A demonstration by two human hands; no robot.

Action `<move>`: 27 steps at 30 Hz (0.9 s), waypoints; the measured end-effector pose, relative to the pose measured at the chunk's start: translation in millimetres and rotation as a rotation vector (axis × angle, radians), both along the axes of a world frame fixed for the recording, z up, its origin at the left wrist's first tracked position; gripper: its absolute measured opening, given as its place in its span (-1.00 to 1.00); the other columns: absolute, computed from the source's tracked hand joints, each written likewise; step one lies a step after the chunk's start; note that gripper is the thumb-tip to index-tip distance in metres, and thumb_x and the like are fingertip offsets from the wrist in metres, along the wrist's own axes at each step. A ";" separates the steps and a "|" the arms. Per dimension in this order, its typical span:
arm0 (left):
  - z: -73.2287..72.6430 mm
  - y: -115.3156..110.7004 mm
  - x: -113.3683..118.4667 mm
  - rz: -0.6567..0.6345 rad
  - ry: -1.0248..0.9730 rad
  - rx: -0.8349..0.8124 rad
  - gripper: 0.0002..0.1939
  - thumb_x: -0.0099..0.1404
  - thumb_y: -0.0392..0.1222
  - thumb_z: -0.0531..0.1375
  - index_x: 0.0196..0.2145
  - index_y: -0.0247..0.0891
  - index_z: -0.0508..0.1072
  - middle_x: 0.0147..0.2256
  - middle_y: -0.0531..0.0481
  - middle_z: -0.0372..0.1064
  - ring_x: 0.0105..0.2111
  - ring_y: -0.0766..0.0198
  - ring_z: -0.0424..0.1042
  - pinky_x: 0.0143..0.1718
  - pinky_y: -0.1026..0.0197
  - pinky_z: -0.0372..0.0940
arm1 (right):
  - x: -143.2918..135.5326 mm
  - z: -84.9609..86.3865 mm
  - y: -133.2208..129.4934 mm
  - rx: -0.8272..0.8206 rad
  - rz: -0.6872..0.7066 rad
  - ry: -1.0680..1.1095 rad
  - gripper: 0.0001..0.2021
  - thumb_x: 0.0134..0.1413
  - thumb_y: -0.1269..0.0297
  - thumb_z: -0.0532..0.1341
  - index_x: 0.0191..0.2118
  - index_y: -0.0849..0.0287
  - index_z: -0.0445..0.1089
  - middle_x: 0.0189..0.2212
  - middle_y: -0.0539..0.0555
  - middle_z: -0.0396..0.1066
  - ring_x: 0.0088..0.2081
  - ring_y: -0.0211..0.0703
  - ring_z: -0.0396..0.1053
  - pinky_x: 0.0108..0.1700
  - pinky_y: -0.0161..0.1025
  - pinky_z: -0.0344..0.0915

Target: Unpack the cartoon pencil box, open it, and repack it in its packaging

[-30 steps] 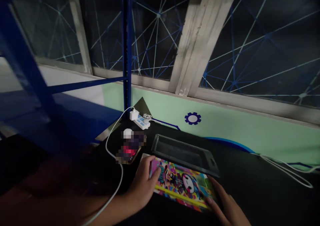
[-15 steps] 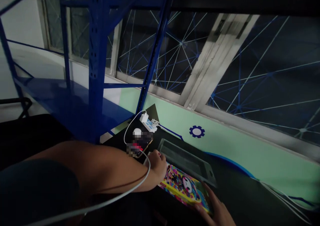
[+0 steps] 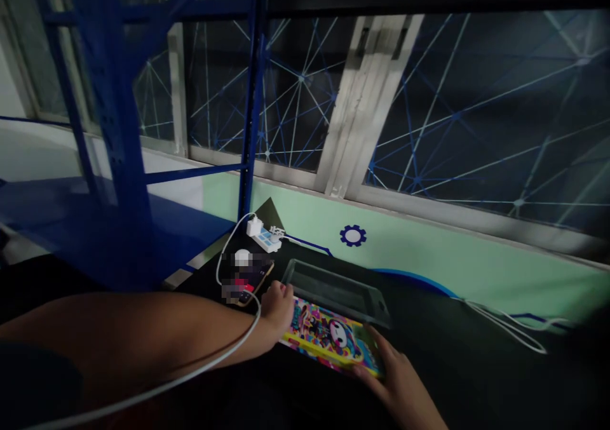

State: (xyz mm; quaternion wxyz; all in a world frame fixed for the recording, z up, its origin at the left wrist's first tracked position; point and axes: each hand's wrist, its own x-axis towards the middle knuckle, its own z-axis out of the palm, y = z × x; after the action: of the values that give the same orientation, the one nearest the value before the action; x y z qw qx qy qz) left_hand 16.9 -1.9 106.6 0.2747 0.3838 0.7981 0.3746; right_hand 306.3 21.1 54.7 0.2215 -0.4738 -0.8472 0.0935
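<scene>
A long, flat box (image 3: 328, 335) with a colourful cartoon print and a yellow edge lies at a slant over the black table. My left hand (image 3: 278, 306) grips its left end, fingers curled. The right end sits between the thumb and fingers of my right hand (image 3: 393, 369). Just behind the box is an empty-looking clear plastic tray (image 3: 384, 309) with a raised rim. The underside of the box is hidden, so I cannot tell whether it touches the table.
Left of the box lies a phone (image 3: 257, 287), partly blurred, with a white cable (image 3: 190, 379) crossing my left forearm. A white power strip (image 3: 267, 239) with plugs stands behind it. Blue metal shelving (image 3: 119, 131) rises at left. Loose white cables (image 3: 509, 328) lie at right.
The camera view has turned to the right, so everything sits further left in the picture. Both hands keep their hold on the printed box.
</scene>
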 end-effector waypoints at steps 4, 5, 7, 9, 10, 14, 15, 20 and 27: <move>-3.3 2.5 0.4 -0.007 -0.004 -0.006 -0.64 0.42 -0.01 0.24 0.07 -0.23 0.43 0.05 -0.10 0.44 -0.03 0.12 0.49 -0.01 -0.05 0.44 | 0.4 -0.6 -1.2 0.002 0.006 -0.002 -0.26 0.18 -0.23 0.18 0.32 0.15 0.27 0.14 0.25 0.49 0.04 0.16 0.53 0.06 -0.01 0.45; -4.5 3.1 1.0 -0.004 -0.001 -0.002 -0.64 0.42 -0.01 0.24 0.07 -0.23 0.43 0.05 -0.10 0.44 -0.03 0.12 0.49 -0.01 -0.05 0.44 | 1.6 -2.8 0.1 0.004 0.010 -0.003 -0.26 0.17 -0.23 0.18 0.32 0.15 0.27 0.13 0.26 0.50 0.04 0.17 0.53 0.05 0.00 0.46; -6.4 3.7 1.6 0.000 0.011 0.007 -0.65 0.42 -0.01 0.23 0.06 -0.23 0.44 0.04 -0.10 0.44 -0.04 0.13 0.49 -0.01 -0.05 0.44 | 4.5 -9.2 4.4 0.020 0.013 0.013 -0.25 0.16 -0.24 0.19 0.31 0.17 0.29 0.13 0.27 0.50 0.04 0.18 0.53 0.04 0.00 0.47; -7.3 3.1 0.8 -0.001 0.029 0.015 -0.67 0.43 -0.01 0.22 0.04 -0.23 0.45 0.03 -0.09 0.45 -0.05 0.14 0.50 -0.02 -0.04 0.44 | 6.5 -16.4 8.9 0.041 0.014 0.043 -0.26 0.14 -0.24 0.21 0.29 0.16 0.32 0.12 0.27 0.51 0.03 0.19 0.53 0.04 0.01 0.47; -7.3 2.3 0.0 -0.005 0.036 0.016 -0.68 0.43 -0.01 0.22 0.03 -0.23 0.45 0.02 -0.09 0.46 -0.06 0.15 0.50 -0.02 -0.03 0.45 | 6.7 -19.2 10.3 0.046 0.015 0.055 -0.27 0.14 -0.24 0.21 0.28 0.16 0.33 0.11 0.26 0.51 0.02 0.19 0.54 0.03 0.01 0.48; -4.9 -2.4 -3.6 -0.026 0.025 0.006 -0.67 0.43 -0.01 0.23 0.03 -0.25 0.45 0.00 -0.08 0.47 -0.08 0.16 0.51 -0.04 -0.02 0.45 | 4.3 -16.3 5.8 0.041 0.010 0.066 -0.27 0.13 -0.23 0.23 0.28 0.15 0.32 0.11 0.26 0.52 0.01 0.21 0.54 0.03 0.04 0.47; -4.7 -3.0 -4.3 -0.030 0.011 0.006 -0.67 0.43 -0.01 0.22 0.04 -0.24 0.45 0.00 -0.09 0.46 -0.07 0.16 0.51 -0.04 -0.02 0.45 | 3.2 -12.4 2.8 0.033 0.009 0.058 -0.26 0.14 -0.23 0.23 0.29 0.16 0.31 0.11 0.26 0.51 0.02 0.21 0.53 0.04 0.04 0.46; -9.5 -1.3 -10.6 -0.017 -0.062 0.010 -0.64 0.42 0.01 0.22 0.07 -0.25 0.43 0.03 -0.10 0.45 -0.05 0.13 0.50 -0.02 -0.06 0.45 | -3.2 2.5 -7.1 -0.044 -0.014 -0.021 -0.24 0.20 -0.18 0.20 0.35 0.21 0.19 0.15 0.29 0.47 0.07 0.16 0.49 0.10 0.02 0.41; 0.6 0.1 -12.4 0.006 -0.046 -0.025 -0.63 0.42 0.00 0.23 0.07 -0.24 0.43 0.05 -0.11 0.44 -0.04 0.13 0.49 -0.02 -0.06 0.45 | 1.5 -2.5 -1.6 -0.070 -0.009 -0.029 -0.25 0.20 -0.19 0.18 0.35 0.18 0.17 0.16 0.28 0.45 0.10 0.18 0.47 0.11 0.05 0.39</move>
State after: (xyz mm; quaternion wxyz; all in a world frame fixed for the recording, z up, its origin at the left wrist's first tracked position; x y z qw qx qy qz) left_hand 4.5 -1.9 107.2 0.2967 0.3693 0.7972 0.3742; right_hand 307.7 19.5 52.2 0.1931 -0.4862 -0.8444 0.1151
